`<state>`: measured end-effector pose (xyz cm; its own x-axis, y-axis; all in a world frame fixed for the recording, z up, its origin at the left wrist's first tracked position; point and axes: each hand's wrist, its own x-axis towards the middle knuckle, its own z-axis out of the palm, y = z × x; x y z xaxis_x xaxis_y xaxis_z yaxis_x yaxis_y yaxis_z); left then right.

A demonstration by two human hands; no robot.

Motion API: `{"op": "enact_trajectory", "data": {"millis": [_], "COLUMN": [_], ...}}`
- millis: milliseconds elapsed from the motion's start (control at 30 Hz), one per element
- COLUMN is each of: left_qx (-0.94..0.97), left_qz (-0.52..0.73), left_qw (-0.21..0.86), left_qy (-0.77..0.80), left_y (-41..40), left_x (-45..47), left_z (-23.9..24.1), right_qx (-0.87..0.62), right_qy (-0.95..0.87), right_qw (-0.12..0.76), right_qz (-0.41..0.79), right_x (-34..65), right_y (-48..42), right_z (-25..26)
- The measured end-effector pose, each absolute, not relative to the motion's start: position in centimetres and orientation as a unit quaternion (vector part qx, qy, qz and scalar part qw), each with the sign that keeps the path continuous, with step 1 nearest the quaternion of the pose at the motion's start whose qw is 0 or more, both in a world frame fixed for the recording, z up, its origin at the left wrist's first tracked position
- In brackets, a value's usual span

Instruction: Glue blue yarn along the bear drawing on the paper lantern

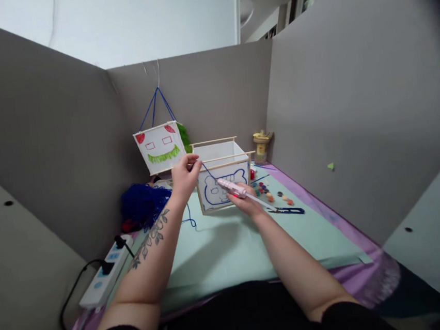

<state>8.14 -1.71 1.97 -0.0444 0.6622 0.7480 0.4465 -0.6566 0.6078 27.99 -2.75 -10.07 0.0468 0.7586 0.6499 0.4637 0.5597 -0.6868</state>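
A white paper lantern box point(223, 181) with wooden stick rims and a blue drawn figure stands on the pale green mat point(235, 246). My left hand point(184, 176) is pinched on a blue yarn strand point(207, 171) at the box's upper left corner. My right hand point(246, 200) grips a pink glue gun point(233, 187), whose tip points at the box's front face. A finished white lantern point(159, 147) with red and green drawing hangs by blue yarn behind my left hand.
A ball of blue yarn point(142, 203) lies left of the box. A white power strip point(106, 273) with black cable sits at the left edge. Small coloured buttons point(275, 196), blue scissors point(290, 210) and a yellow bottle point(261, 148) are at the right. Grey partition walls point(355, 110) enclose the desk.
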Motion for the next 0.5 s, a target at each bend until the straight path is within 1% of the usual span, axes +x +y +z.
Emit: {"op": "enact_trajectory", "data": {"millis": [300, 500], "left_qx": [0.712, 0.697], "left_qz": [0.572, 0.585], "left_qw": [0.078, 0.077], "left_qy": [0.399, 0.407], "left_y": [-1.6, -1.3], "left_x": [9.6, 9.4], "left_z": [3.5, 3.7], "right_qx": [-0.461, -0.456], "right_qy": [-0.672, -0.670], "right_qw": [0.561, 0.569], "right_qz": [0.148, 0.142], "right_x": [27.7, 27.5], "right_y": [-2.8, -2.9], "right_z": [-9.8, -9.7]}}
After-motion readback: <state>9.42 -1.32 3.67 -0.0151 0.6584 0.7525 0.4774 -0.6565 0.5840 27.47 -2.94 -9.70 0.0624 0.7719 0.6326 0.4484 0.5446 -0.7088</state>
